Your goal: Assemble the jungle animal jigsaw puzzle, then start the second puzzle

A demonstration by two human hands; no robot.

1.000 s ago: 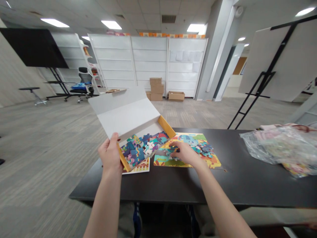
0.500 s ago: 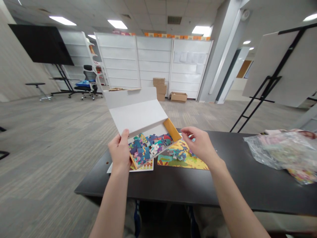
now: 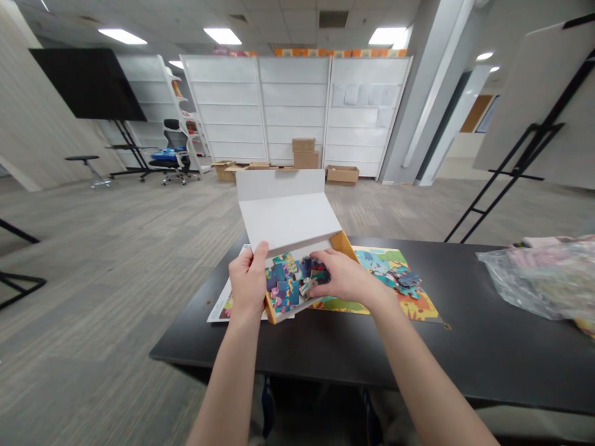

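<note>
My left hand (image 3: 248, 279) grips the left wall of an open cardboard box (image 3: 290, 217), thumb on top of the edge. The box has a white inside and orange-yellow sides, and its lid stands raised at the back. Inside lie several dark blue and purple jigsaw puzzle pieces (image 3: 284, 291). My right hand (image 3: 346, 279) reaches into the box's right part, thumb and fingers apart over the pieces. Whether its fingertips touch them I cannot tell. Below, on the table, lies a colourful picture board (image 3: 385, 254) with a small heap of puzzle pieces (image 3: 408, 282) on it.
A white-edged printed sheet (image 3: 218, 310) lies partly under the box on the black table (image 3: 297, 344). To the right sits a clear plastic bag (image 3: 539, 279) with pinkish contents. Beyond the table stand cardboard boxes (image 3: 343, 174), an office chair (image 3: 173, 155) and a board stand (image 3: 515, 164).
My right hand has moved from beside the box's right wall into the box, over the pieces. The box has turned more level and shows further right in view. Small loose pieces on the board are better exposed.
</note>
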